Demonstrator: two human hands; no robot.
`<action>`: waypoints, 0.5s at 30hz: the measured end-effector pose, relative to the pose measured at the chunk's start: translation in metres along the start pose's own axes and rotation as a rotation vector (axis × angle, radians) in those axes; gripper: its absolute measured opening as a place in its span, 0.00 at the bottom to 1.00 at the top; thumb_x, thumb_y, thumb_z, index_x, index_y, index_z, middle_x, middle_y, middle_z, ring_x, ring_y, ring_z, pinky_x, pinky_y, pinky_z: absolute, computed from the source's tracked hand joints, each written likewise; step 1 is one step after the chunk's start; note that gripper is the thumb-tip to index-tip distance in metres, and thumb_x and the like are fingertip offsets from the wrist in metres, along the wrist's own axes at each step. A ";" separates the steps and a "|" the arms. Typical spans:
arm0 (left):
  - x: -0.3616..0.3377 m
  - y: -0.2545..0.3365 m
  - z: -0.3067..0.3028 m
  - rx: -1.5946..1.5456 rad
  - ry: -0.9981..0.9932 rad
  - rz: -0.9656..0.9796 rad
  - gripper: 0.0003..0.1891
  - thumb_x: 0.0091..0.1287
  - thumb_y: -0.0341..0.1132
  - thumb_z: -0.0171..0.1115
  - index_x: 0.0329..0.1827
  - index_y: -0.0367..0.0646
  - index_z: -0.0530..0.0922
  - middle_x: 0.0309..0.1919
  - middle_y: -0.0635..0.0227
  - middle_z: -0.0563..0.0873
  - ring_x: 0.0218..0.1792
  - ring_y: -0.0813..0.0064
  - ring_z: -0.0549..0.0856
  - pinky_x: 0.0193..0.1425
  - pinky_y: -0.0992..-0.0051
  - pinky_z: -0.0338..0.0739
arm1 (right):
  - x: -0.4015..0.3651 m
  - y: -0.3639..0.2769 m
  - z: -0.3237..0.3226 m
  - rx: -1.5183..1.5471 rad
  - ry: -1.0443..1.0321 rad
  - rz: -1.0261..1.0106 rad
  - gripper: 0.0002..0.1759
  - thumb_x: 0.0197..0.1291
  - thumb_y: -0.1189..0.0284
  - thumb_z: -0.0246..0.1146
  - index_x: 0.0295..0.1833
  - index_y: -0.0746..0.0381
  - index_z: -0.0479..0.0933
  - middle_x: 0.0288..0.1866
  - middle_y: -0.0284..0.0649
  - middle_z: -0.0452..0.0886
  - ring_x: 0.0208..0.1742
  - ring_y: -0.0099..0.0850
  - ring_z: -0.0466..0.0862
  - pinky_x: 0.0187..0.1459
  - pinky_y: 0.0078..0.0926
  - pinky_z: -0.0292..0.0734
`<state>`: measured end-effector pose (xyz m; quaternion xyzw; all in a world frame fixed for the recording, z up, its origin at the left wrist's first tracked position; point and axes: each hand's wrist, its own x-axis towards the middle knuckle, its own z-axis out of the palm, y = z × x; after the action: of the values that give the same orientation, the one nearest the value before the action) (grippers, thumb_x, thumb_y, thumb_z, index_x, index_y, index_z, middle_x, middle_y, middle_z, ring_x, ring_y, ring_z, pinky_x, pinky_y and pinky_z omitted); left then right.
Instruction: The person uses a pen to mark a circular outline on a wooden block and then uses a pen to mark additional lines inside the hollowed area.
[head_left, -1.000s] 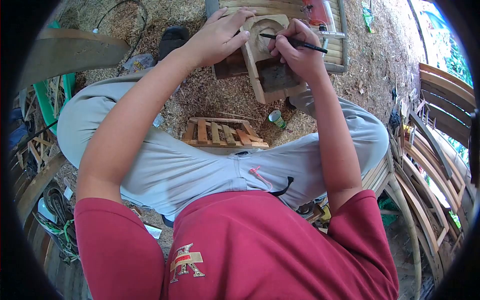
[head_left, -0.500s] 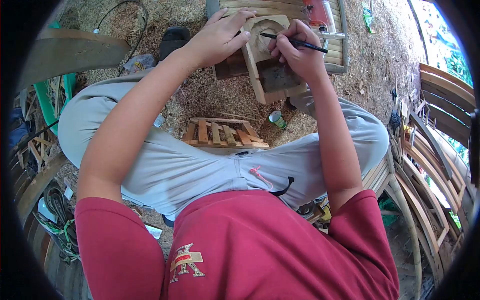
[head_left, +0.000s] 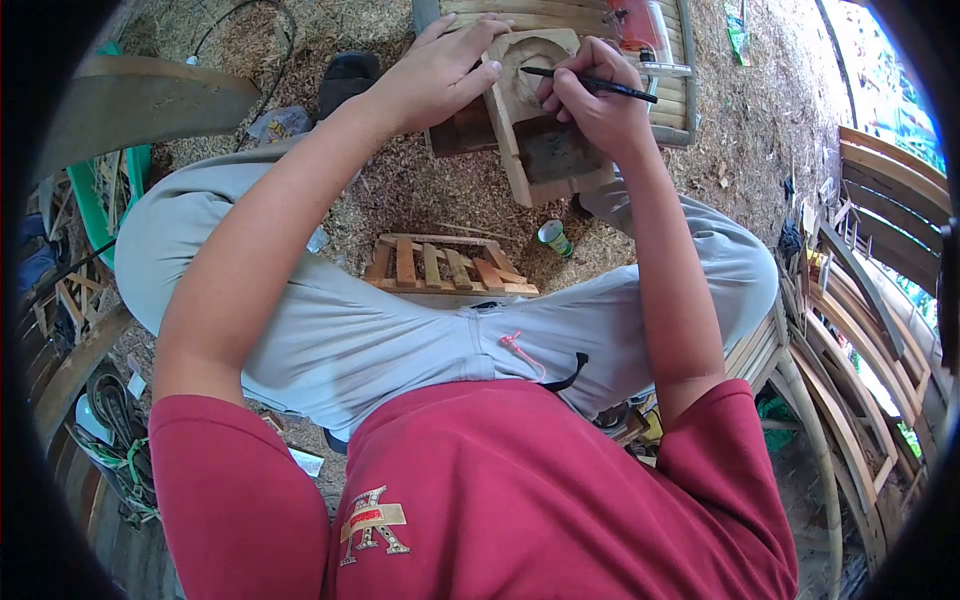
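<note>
A wooden piece with a round, hollowed area at its top rests on a slatted bamboo surface. My left hand lies on its left edge with thumb and fingers apart. In my right hand is a black pen, its tip pointing left at the rounded area. The right hand's fingers are bent around the pen and rest over the piece's right side. Whether the tip touches the wood is too small to tell.
A red container stands beyond my right hand. Between my legs are a small slatted wooden piece and a green-and-white cup. Wooden slats lean at the right; a curved board is at the left.
</note>
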<state>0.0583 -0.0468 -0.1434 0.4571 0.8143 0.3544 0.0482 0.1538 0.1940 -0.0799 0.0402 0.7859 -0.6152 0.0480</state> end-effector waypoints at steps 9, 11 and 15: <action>0.000 0.004 -0.004 -0.008 -0.016 -0.037 0.28 0.85 0.46 0.48 0.84 0.49 0.67 0.82 0.53 0.75 0.82 0.43 0.70 0.92 0.49 0.53 | 0.001 0.002 -0.001 0.030 -0.009 -0.035 0.07 0.77 0.78 0.63 0.41 0.65 0.75 0.38 0.44 0.92 0.36 0.24 0.91 0.38 0.22 0.88; 0.000 0.005 -0.003 -0.011 -0.018 -0.033 0.28 0.85 0.46 0.48 0.85 0.49 0.66 0.82 0.53 0.75 0.83 0.44 0.70 0.92 0.49 0.52 | 0.001 0.002 -0.001 0.029 -0.012 -0.030 0.07 0.77 0.78 0.63 0.41 0.65 0.75 0.37 0.44 0.92 0.36 0.24 0.91 0.38 0.22 0.88; 0.001 0.002 -0.002 0.001 -0.031 -0.024 0.28 0.86 0.46 0.47 0.85 0.49 0.66 0.82 0.53 0.75 0.85 0.49 0.69 0.94 0.50 0.49 | 0.002 0.003 -0.002 0.041 -0.023 -0.020 0.07 0.77 0.78 0.63 0.41 0.65 0.75 0.37 0.45 0.92 0.35 0.24 0.91 0.38 0.23 0.88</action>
<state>0.0585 -0.0465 -0.1402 0.4526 0.8193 0.3460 0.0649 0.1523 0.1968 -0.0820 0.0259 0.7729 -0.6320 0.0501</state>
